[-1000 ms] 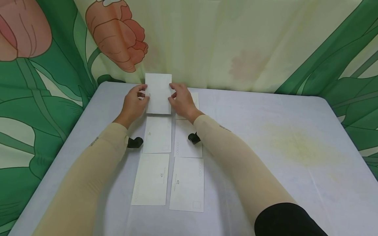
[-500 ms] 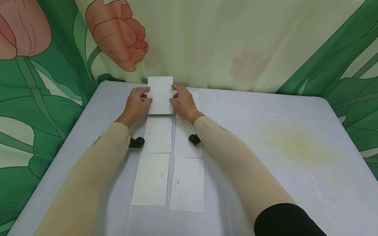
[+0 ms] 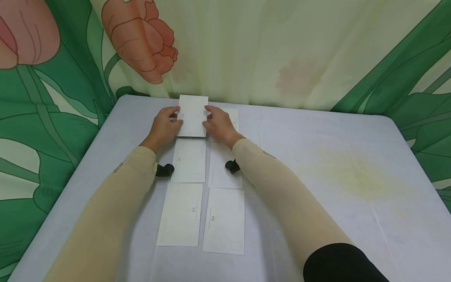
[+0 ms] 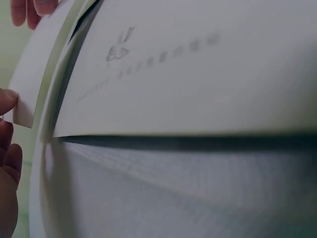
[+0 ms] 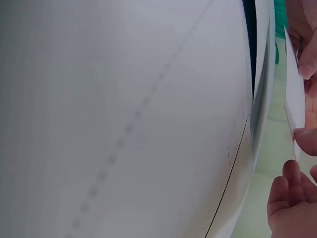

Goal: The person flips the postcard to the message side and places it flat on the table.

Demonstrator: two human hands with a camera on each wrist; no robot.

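A white postcard (image 3: 192,116) is held by its two side edges at the far end of the left column, its upper end tilted up. My left hand (image 3: 163,126) pinches its left edge between thumb and fingers. On the opposite edge my right hand (image 3: 220,124) pinches it the same way. The left wrist view has this held postcard (image 4: 39,69) at the upper left, raised off the cloth. Nearer me in that column lie a middle postcard (image 3: 189,160) and a front postcard (image 3: 180,214).
In the right column are a front postcard (image 3: 224,221), a middle postcard (image 3: 221,170) partly under the right wrist's black camera (image 3: 232,166), and a far postcard (image 3: 233,117) partly hidden by the right hand. A white cloth covers the table (image 3: 317,203); a flowered curtain (image 3: 246,51) hangs behind.
Both hands have brought the held postcard slightly right and its upper end down toward the table. The postcards lying on the cloth have stayed put.
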